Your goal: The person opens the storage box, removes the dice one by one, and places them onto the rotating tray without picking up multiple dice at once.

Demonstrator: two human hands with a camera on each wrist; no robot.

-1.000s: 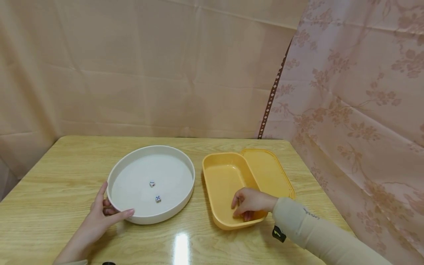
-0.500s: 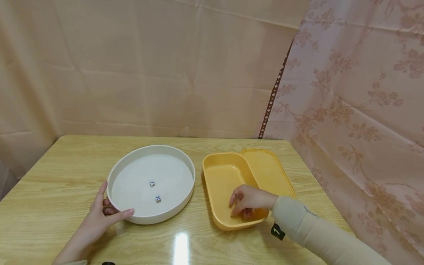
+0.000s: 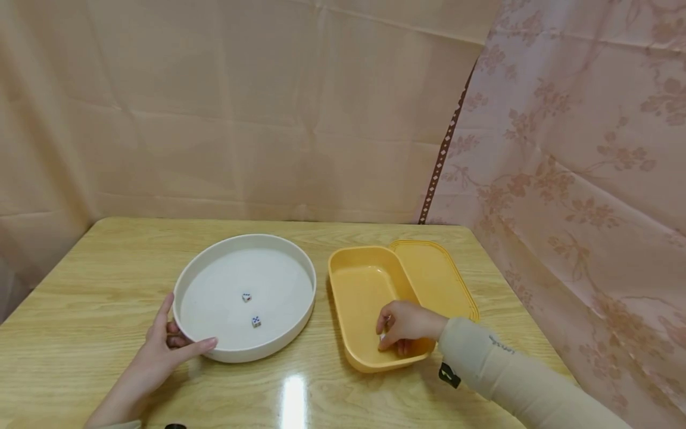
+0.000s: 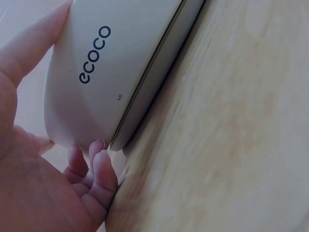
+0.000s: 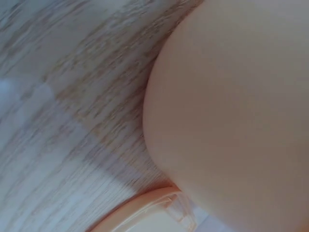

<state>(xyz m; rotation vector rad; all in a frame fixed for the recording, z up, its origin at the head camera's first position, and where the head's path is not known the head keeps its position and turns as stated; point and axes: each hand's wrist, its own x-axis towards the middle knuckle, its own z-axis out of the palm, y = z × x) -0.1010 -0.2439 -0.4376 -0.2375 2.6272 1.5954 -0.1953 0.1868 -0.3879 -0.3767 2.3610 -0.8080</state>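
Observation:
In the head view, a round white tray (image 3: 236, 322) with a low wall stands on the table at centre left. Two white dice lie in it, one die (image 3: 246, 297) farther back and another die (image 3: 256, 322) closer to me. My left hand (image 3: 161, 348) holds the tray's near left side, thumb at the rim and fingers along the outer wall. In the left wrist view, the tray's wall (image 4: 120, 63) bears the word "ecoco". My right hand (image 3: 404, 325) is inside a yellow box (image 3: 361, 292), pinching a small white die (image 3: 382, 338) mostly hidden by fingers.
A flat yellow lid (image 3: 434, 274) lies behind and right of the box, partly overlapped by it. The wooden table (image 3: 134, 256) ends at cloth hangings (image 3: 241, 119). A small dark object (image 3: 175, 426) shows at the bottom edge.
My right hand has shifted slightly inside the yellow box, and a small white die now shows between its thumb and finger. My left hand, the tray and its two dice stay put.

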